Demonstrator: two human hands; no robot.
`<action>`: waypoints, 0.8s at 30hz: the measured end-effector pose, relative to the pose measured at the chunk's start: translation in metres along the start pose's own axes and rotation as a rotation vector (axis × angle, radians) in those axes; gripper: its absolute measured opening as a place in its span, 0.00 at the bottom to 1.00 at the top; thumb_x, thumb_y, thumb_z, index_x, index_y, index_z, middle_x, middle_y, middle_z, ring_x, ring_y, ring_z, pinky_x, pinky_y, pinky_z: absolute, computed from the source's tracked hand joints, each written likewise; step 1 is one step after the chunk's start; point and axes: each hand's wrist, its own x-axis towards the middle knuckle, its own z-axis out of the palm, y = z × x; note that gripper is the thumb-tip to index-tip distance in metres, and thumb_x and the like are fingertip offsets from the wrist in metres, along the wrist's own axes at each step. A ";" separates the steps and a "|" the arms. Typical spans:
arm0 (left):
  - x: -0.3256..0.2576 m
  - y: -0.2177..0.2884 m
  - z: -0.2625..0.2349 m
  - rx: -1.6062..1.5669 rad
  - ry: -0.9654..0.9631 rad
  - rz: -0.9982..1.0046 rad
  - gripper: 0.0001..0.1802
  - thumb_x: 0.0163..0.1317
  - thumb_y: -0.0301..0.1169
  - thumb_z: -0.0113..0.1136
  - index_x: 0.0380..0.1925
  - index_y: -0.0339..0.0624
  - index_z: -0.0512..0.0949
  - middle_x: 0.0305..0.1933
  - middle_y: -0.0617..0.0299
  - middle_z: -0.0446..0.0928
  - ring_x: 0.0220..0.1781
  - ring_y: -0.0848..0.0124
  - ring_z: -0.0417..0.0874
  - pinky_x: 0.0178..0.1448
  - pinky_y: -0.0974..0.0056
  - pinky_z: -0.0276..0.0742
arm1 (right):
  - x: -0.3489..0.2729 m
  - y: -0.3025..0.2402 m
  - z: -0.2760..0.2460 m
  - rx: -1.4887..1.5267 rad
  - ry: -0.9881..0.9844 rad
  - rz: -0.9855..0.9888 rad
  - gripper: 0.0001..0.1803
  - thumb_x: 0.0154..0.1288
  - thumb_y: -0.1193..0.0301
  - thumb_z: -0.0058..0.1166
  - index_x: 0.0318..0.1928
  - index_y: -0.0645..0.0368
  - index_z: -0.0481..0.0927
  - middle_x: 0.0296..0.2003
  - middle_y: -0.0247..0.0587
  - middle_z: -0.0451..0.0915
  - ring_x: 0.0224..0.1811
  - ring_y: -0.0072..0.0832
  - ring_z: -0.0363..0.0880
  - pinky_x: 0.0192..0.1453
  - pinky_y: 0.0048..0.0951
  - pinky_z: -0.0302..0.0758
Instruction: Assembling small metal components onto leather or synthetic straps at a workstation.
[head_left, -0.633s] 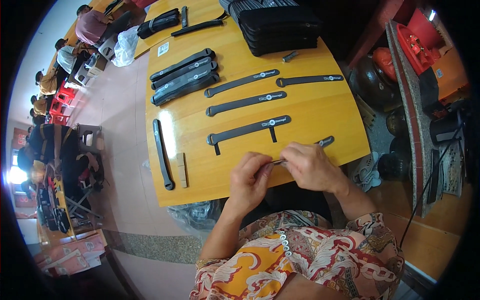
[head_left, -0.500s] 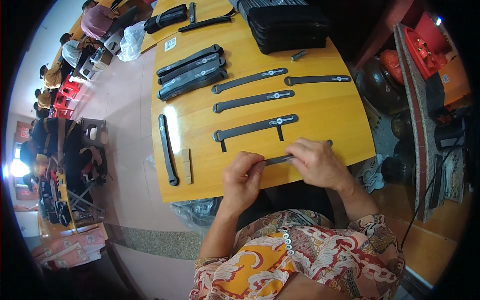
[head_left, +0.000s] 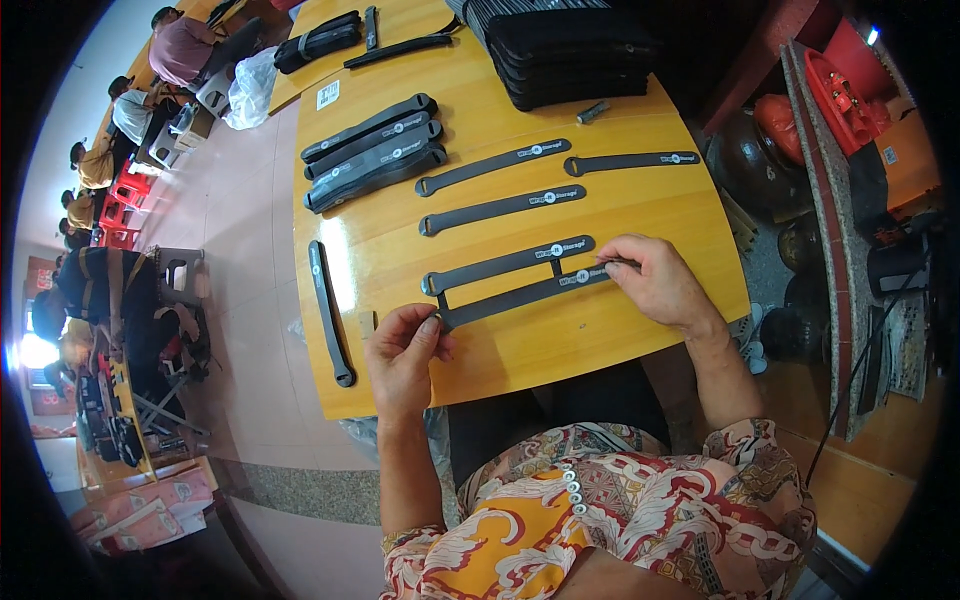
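Pinched at both ends, a black storage strap with pale print stretches across the near part of the table. My left hand holds its left end between thumb and fingers. The right end is in the fingertips of my right hand. Just beyond lies a matching strap, roughly parallel, with two short black tabs running from it toward the held strap. Whether the tabs pass under the held strap, I cannot tell. Beside my left hand a tan strip is mostly hidden.
More straps lie farther across the yellow table, one upright at the left. Bundled straps sit at the back left. A stack of black cases stands at the back, near a small grey piece.
My hands have moved apart, the left one leftward and the right one slightly up and right. The strap now lies stretched out, face up, against the tabs' near ends.
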 end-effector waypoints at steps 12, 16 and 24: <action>0.035 -0.008 -0.004 0.489 0.188 0.057 0.04 0.55 0.22 0.60 0.30 0.31 0.79 0.22 0.66 0.75 0.22 0.82 0.70 0.27 0.75 0.66 | 0.029 0.008 0.014 -0.072 0.061 0.082 0.06 0.55 0.75 0.55 0.30 0.67 0.80 0.22 0.49 0.79 0.24 0.32 0.78 0.29 0.29 0.72; 0.039 -0.011 -0.004 0.562 0.232 0.053 0.05 0.54 0.23 0.61 0.29 0.30 0.80 0.22 0.60 0.78 0.24 0.78 0.75 0.29 0.72 0.71 | 0.030 0.008 0.016 -0.071 0.094 0.087 0.06 0.55 0.76 0.55 0.29 0.68 0.79 0.22 0.49 0.79 0.23 0.32 0.78 0.28 0.28 0.72; 0.041 -0.011 -0.001 0.653 0.249 0.103 0.05 0.52 0.21 0.61 0.28 0.29 0.79 0.21 0.58 0.78 0.23 0.78 0.76 0.30 0.71 0.72 | 0.031 0.003 0.018 -0.047 0.078 0.173 0.05 0.55 0.78 0.55 0.30 0.70 0.78 0.23 0.49 0.80 0.25 0.31 0.79 0.29 0.27 0.72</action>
